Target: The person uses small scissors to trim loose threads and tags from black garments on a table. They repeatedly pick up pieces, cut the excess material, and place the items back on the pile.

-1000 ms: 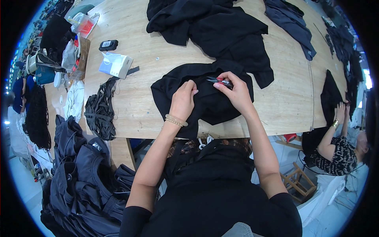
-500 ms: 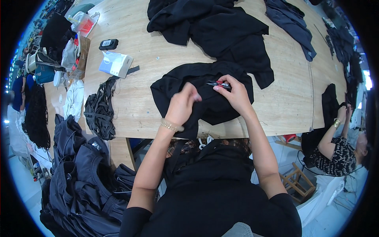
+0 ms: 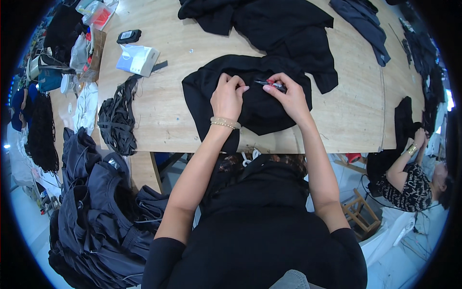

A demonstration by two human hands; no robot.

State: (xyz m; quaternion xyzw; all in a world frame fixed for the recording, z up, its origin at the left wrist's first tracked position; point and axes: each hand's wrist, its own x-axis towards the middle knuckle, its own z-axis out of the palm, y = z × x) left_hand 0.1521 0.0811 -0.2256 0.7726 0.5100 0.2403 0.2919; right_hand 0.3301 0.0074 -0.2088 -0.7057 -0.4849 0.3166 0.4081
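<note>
**Two hands at work on a black garment**

A crumpled black fabric garment (image 3: 250,94) lies near the front edge of the pale wooden table (image 3: 168,120), directly ahead of the person. The left hand (image 3: 227,96), with a beaded bracelet (image 3: 224,123) at its wrist, rests on the cloth with fingers curled, pinching a fold. The right hand (image 3: 288,96) is closed around small red-handled thread snips (image 3: 269,84), the blades pointing left toward the left hand's fingertips, just above the fabric.

Further back on the table lies a larger heap of black clothing (image 3: 269,24). To the left sit a white packet (image 3: 137,59), a small black device (image 3: 129,35) and a bundle of black straps (image 3: 117,120) hanging over the table's edge. A pile of dark grey garments (image 3: 96,192) sits below the table on the left. At the far right another person (image 3: 409,178) in a patterned top handles dark cloth.
</note>
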